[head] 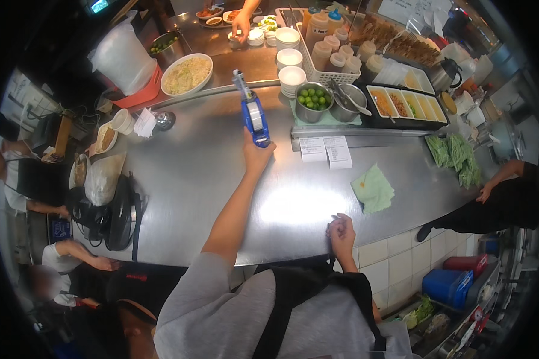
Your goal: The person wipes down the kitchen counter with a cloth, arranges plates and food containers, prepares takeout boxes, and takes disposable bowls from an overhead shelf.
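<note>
My left hand [257,151] is closed around the lower end of a blue tape dispenser [254,117] with a roll of clear tape, held over the steel counter [184,179]. Near the counter's front edge is my right hand [342,232], its fingers curled; whether it holds something small, I cannot tell. A green cloth [373,189] lies beyond it to the right. Two printed slips [312,149] hang from a metal rail [364,140]. Behind the rail stand a metal pot of green citrus fruits [314,102] and a metal pot of utensils [348,102].
Stacked white bowls [292,80] and a basket of squeeze bottles [330,77] stand at the back. A noodle dish [187,75] is back left, a black bag [122,215] left, leafy greens [453,157] right. Another person's hand [241,26] reaches in; other people stand at both sides.
</note>
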A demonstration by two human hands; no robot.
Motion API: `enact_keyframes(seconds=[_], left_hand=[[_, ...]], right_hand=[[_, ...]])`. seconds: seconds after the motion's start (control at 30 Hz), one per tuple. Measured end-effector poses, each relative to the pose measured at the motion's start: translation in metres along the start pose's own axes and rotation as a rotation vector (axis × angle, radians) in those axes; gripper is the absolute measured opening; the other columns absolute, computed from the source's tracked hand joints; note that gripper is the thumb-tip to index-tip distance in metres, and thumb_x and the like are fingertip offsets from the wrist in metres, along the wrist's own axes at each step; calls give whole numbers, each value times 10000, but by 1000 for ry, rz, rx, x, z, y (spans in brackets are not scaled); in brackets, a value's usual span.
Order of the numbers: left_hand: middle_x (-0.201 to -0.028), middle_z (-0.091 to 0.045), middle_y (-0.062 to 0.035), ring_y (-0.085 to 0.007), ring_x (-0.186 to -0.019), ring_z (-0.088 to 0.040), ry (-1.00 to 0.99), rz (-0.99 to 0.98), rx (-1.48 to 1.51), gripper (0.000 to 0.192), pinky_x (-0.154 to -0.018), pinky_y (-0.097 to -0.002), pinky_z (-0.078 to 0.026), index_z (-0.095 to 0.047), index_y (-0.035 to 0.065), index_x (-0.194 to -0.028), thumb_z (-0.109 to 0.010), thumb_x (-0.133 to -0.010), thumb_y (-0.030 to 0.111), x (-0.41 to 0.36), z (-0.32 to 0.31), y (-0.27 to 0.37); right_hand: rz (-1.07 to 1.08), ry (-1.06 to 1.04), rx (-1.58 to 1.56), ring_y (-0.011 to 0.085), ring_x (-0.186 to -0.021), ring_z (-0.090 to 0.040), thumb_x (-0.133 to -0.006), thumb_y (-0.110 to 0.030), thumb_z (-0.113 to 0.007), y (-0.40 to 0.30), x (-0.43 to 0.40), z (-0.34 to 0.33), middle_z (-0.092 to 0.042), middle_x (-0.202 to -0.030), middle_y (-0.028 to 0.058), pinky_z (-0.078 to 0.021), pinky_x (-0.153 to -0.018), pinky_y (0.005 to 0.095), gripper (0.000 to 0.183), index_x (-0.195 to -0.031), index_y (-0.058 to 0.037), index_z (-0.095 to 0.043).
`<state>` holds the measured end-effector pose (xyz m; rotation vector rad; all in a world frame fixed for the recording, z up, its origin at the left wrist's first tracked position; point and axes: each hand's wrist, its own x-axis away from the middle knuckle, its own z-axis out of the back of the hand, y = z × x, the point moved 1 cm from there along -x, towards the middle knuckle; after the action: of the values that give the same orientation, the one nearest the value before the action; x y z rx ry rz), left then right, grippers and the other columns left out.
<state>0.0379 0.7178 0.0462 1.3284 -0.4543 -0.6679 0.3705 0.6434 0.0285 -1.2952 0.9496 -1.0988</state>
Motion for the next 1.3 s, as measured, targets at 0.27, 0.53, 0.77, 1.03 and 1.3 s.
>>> enact_keyframes(seconds=[0.27,0.53,0.77,1.03,1.3], left_hand=[[-1173,-501,-266,-339,-1028,-551,32,-197,-60,959,-864,-355,-450,-261,-105,-1299,-777,-543,179,-74,-59,-24],[-1089,-559,-223,-292,-948,-593,-44,-149,-49,936,-819,-342,-472,-241,-41,-1327,-760,-568,131,-70,-64,3],[-1107,-547,-185,-282,-955,-570,27,-301,-107,828,-825,-351,-451,-306,39,-1335,-720,-623,125,-53,-72,11],[-1246,-474,-194,-276,-1102,-497,52,-279,-343,846,-945,-356,-378,-302,21,-1350,-743,-660,236,-66,-69,-18],[-1284,-387,-268,-310,-1099,-482,436,-57,133,665,-945,-359,-391,-360,-69,-1268,-639,-782,289,54,-91,64]], right_hand=[[215,89,449,98,-580,-519,-798,-19,-548,-13,10,-16,-563,-754,56,-435,-508,225,175,-972,-25,-569],[302,107,534,156,-528,-513,-764,-22,-565,-12,7,-19,-533,-729,85,-428,-495,265,195,-958,-33,-573],[198,-31,417,153,-564,-536,-770,-37,-573,-26,3,-3,-553,-762,96,-440,-509,268,180,-949,-32,-573],[-8,124,228,130,-591,-553,-795,-149,-648,27,32,105,-570,-673,67,-452,-546,253,162,-859,-16,-583],[-756,979,588,320,-654,-569,-642,-258,-699,220,278,334,-585,-685,168,-461,-603,417,304,-724,4,-569]])
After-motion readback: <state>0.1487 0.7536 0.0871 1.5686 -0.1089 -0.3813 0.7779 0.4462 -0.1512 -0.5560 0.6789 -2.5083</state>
